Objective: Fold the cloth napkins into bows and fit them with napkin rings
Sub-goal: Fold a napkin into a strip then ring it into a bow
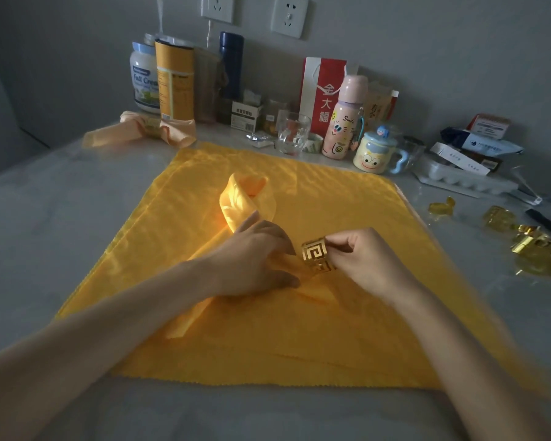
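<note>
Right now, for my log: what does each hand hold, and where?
Right hand pinches the napkin ring by its rim; left hand grips the folded napkin beside it.

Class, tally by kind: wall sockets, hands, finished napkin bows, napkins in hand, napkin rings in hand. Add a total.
Wall sockets: 2
Hands: 2, left hand and right hand
Finished napkin bow: 1
Napkin in hand: 1
Napkin ring in hand: 1
Total: 7

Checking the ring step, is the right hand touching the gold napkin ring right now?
Touching. The head view shows the right hand pinching the gold napkin ring by its right edge, with no gap between fingers and metal.
</note>
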